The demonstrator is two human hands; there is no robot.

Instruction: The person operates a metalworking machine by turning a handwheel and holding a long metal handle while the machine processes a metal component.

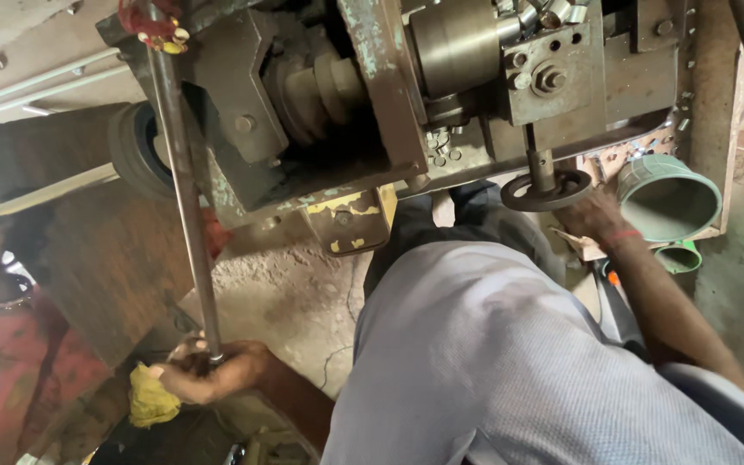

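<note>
Left hand clamped on long grey steel lever, right hand closed on small round black handwheel under worn grey lathe; greasy lever could slip.

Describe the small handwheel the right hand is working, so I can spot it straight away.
Start at the big grey machine filling the top of the view. Below its bolted plate on the right, a short shaft drops to a small dark spoked handwheel, with the right hand at its rim. It is the only round wheel there, left of the green pipe fitting.
</note>
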